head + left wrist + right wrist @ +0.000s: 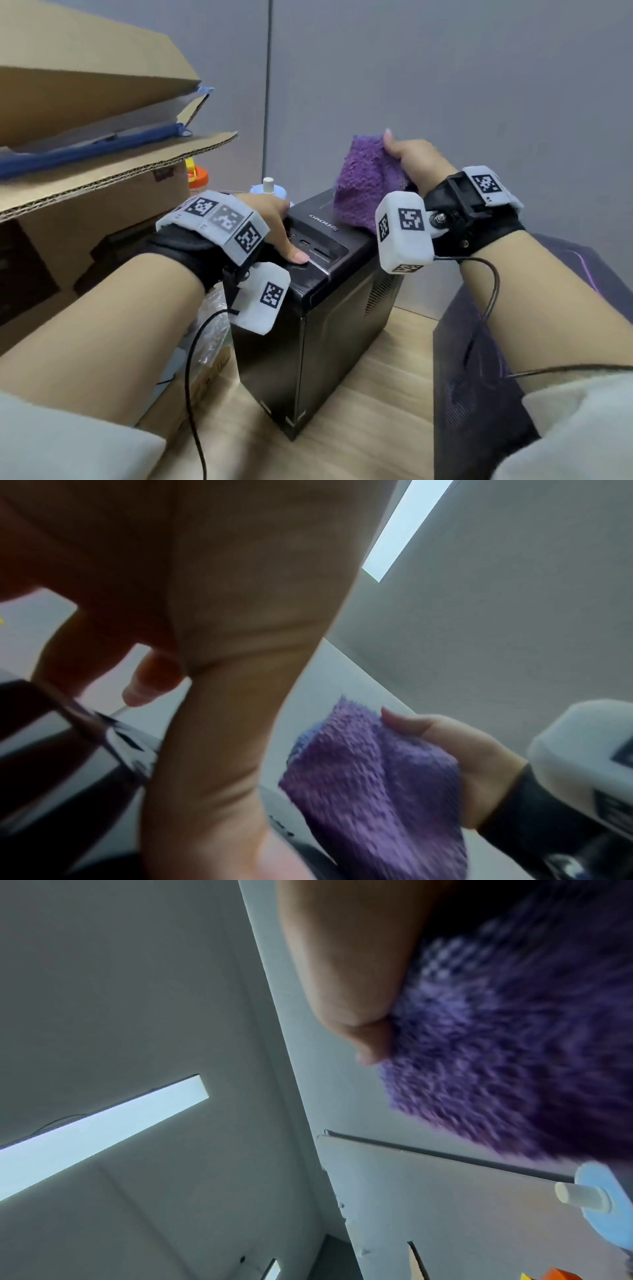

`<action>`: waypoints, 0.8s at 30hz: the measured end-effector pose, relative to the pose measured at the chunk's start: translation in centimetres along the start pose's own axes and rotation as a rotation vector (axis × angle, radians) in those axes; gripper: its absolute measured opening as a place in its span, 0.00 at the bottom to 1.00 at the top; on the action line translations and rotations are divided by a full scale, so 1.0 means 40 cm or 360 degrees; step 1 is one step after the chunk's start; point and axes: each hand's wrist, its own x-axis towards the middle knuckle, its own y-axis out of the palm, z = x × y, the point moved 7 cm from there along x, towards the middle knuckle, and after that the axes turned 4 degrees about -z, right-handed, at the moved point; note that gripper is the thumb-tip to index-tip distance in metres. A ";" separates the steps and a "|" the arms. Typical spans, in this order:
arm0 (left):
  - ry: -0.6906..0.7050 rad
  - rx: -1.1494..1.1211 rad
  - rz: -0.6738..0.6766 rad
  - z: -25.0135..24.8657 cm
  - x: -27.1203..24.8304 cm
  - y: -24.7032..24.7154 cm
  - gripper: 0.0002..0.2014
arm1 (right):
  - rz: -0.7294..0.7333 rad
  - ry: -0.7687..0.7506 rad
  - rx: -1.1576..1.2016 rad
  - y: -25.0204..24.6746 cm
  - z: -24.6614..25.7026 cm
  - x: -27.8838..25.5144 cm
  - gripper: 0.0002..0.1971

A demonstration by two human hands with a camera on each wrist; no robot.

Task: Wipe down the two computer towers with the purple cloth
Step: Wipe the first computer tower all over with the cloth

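A small black computer tower (318,329) stands upright on the wooden floor in the head view. My left hand (274,226) rests on its top near the front ports, thumb flat on the panel. My right hand (407,154) grips a fluffy purple cloth (366,185) and holds it just above the tower's far top edge. The cloth (373,785) hangs bunched from that hand (441,745) in the left wrist view, and fills the right wrist view's upper right as a purple blur (514,1053). A second dark tower (479,377) with purple trim stands to the right, under my right forearm.
Open cardboard boxes (85,164) stack at the left, with a blue zipped bag inside. A light blue bottle with a white cap (269,188) and an orange-lidded jar (197,178) stand behind the tower. A grey partition wall (445,85) closes the back.
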 end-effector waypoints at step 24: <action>0.0028 -0.0092 0.0277 -0.009 0.033 0.008 0.25 | 0.1065 -0.0337 -0.2150 0.195 -0.066 0.086 0.27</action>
